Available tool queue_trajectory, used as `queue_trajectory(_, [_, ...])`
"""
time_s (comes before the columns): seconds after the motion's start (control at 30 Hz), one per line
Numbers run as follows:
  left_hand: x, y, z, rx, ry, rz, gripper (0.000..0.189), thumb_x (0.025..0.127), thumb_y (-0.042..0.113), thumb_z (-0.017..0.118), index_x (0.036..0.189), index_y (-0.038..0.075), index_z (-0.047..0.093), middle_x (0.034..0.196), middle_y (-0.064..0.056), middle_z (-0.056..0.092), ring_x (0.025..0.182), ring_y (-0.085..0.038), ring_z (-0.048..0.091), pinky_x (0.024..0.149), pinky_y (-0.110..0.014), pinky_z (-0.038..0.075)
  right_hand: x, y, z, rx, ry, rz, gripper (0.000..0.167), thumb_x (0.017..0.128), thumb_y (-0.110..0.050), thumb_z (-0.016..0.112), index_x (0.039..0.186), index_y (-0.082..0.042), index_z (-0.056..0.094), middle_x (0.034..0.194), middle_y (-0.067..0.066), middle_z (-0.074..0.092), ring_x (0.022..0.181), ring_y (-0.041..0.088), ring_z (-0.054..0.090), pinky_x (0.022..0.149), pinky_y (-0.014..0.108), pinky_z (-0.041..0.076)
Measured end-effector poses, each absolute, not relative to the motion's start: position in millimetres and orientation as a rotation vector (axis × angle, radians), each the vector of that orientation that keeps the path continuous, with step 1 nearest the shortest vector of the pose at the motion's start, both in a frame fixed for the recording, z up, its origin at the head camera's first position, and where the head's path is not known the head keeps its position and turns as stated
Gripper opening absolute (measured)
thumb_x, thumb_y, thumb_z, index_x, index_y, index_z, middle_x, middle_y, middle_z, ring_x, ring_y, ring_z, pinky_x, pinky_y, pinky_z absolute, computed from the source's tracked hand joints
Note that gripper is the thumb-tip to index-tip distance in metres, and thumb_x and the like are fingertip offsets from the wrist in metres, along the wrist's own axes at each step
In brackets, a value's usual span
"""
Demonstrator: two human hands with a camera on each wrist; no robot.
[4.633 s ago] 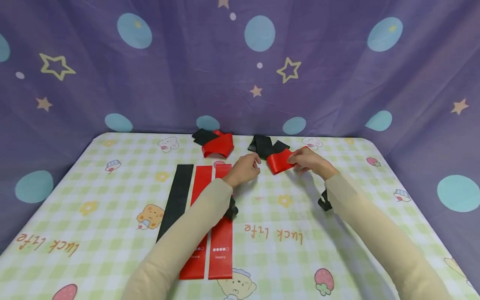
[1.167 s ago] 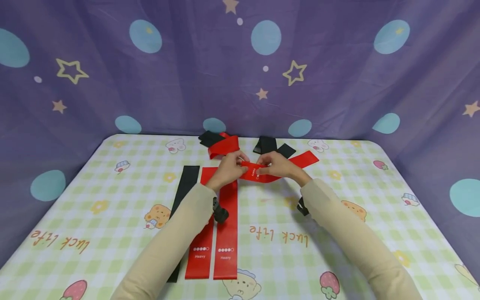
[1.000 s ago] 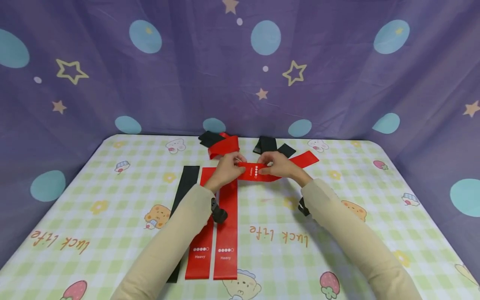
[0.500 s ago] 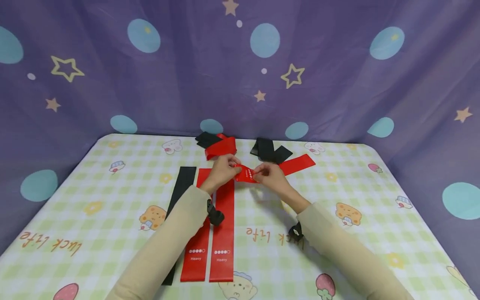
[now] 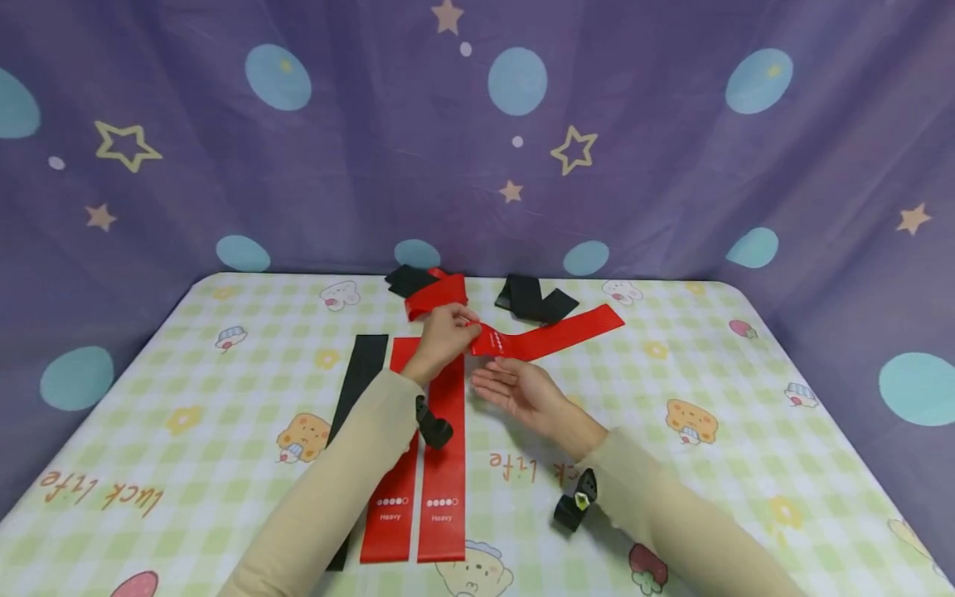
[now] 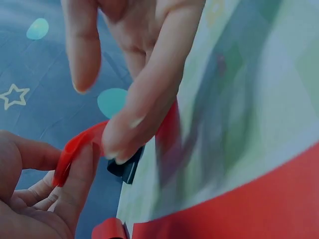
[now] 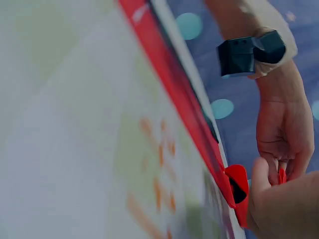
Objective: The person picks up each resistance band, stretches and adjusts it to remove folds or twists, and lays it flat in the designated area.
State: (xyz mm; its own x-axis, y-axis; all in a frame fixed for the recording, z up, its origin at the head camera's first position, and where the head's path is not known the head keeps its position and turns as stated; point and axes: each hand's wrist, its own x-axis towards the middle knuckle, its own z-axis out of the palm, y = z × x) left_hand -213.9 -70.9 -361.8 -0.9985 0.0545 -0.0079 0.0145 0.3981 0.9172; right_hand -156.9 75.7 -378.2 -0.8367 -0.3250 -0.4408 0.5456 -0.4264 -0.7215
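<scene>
In the head view a red resistance band (image 5: 559, 334) stretches from the table's middle toward the back right, white "Heavy" print near its left end. My left hand (image 5: 443, 342) pinches that left end between thumb and fingers; the left wrist view shows the band's edge (image 6: 79, 142) curling up from the pinch. Just below the band my right hand (image 5: 525, 398) is held with straight fingers, palm turned up and holding nothing. Two red resistance bands, one left (image 5: 386, 535) and one right (image 5: 442, 531), lie flat side by side, partly under my left arm. A black band (image 5: 364, 377) lies left of them.
At the back, a folded red band (image 5: 440, 294) lies with a folded black band (image 5: 406, 280). Right of them sits another folded black band (image 5: 525, 298), close behind the held one. A checked cloth (image 5: 239, 381) covers the table, and a purple curtain (image 5: 358, 166) hangs behind.
My right hand first pulled the red band over from the back right and worked its left end with my left hand. It has now let go and dropped nearer; my left hand keeps its pinch.
</scene>
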Motion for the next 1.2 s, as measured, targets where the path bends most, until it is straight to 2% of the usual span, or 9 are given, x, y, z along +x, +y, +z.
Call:
queue_trajectory(0.1, [-211.6,-70.4,-360.4,0.05,2.552,1.735,0.018,0.087,0.008,0.059,0.102,-0.002,0.062,0.087,-0.017,0.068,0.062,-0.013,0.059,0.066,-0.029,0.056,-159.4,70.4,-378.4,0.406,1.119,-2.416,0.048,0.102,-0.015,0.035,0.144,0.007,0.026,0.148,0.023,0.033,0.136,0.03,0.039,0.106,0.034,0.036])
queue_trajectory(0.2, [-208.8,-69.8,-358.5,0.019,2.505,1.751,0.019,0.088,0.008,0.06,0.104,-0.002,0.061,0.095,-0.019,0.068,0.067,-0.015,0.061,0.071,-0.031,0.057,-163.8,68.7,-379.7,0.464,1.051,-2.531,0.048,0.103,-0.013,0.034,0.145,0.006,0.024,0.15,0.021,0.031,0.134,0.026,0.041,0.105,0.03,0.036])
queue_trajectory(0.43, [-203.3,-68.8,-359.0,-0.048,2.449,1.727,0.025,0.085,0.007,0.062,0.109,-0.001,0.058,0.097,-0.018,0.067,0.067,-0.019,0.062,0.074,-0.038,0.057,-175.4,75.7,-383.1,0.62,1.115,-2.648,0.04,0.099,-0.009,0.042,0.137,0.005,0.039,0.112,0.01,0.057,0.085,0.01,0.065,0.095,0.026,0.045])
queue_trajectory(0.67, [-190.0,-61.6,-362.2,-0.039,2.365,1.749,0.026,0.085,0.005,0.064,0.109,-0.001,0.055,0.087,-0.016,0.067,0.066,-0.02,0.063,0.071,-0.036,0.058,-180.5,85.9,-384.5,0.583,1.114,-2.661,0.02,0.098,-0.008,0.041,0.115,0.0,0.047,0.096,0.003,0.058,0.076,0.01,0.062,0.076,0.017,0.054])
queue_trajectory(0.8, [-182.3,-57.0,-362.0,-0.052,2.382,1.699,0.025,0.085,0.008,0.067,0.106,0.004,0.056,0.086,-0.013,0.068,0.067,-0.018,0.063,0.069,-0.032,0.057,-182.4,93.2,-381.5,0.601,1.169,-2.673,0.011,0.097,-0.008,0.044,0.105,-0.003,0.049,0.081,0.0,0.061,0.059,0.008,0.051,0.047,0.01,0.037])
queue_trajectory(0.9, [-176.4,-55.3,-362.7,-0.06,2.381,1.667,0.025,0.085,0.011,0.067,0.106,0.005,0.056,0.086,-0.012,0.068,0.066,-0.017,0.062,0.067,-0.029,0.056,-183.3,100.9,-380.2,0.628,1.225,-2.672,0.03,0.095,-0.007,0.047,0.125,-0.002,0.044,0.077,-0.003,0.066,0.058,0.007,0.051,0.041,0.012,0.025])
queue_trajectory(1.0, [-170.1,-55.0,-364.1,-0.051,2.335,1.685,0.026,0.086,0.01,0.067,0.108,0.004,0.055,0.086,-0.012,0.068,0.066,-0.017,0.062,0.066,-0.029,0.056,-184.2,108.9,-380.2,0.655,1.245,-2.669,0.065,0.094,-0.006,0.048,0.15,-0.013,0.014,0.093,-0.004,0.068,0.069,0.007,0.059,0.041,0.014,0.023])
queue_trajectory(1.1, [-165.1,-55.3,-366.3,-0.025,2.298,1.713,0.026,0.086,0.01,0.067,0.108,0.003,0.054,0.086,-0.013,0.067,0.064,-0.017,0.062,0.065,-0.03,0.057,-185.8,115.7,-380.8,0.668,1.252,-2.663,0.083,0.094,-0.004,0.046,0.152,-0.025,-0.01,0.127,0.001,0.057,0.078,0.007,0.061,0.042,0.015,0.023])
queue_trajectory(1.2, [-161.7,-55.4,-368.6,-0.009,2.288,1.714,0.025,0.086,0.009,0.067,0.108,0.003,0.055,0.086,-0.014,0.067,0.063,-0.017,0.062,0.065,-0.032,0.057,-188.9,121.4,-381.5,0.697,1.27,-2.65,0.083,0.094,-0.003,0.045,0.152,-0.028,-0.009,0.146,0.003,0.037,0.075,0.007,0.057,0.043,0.016,0.023])
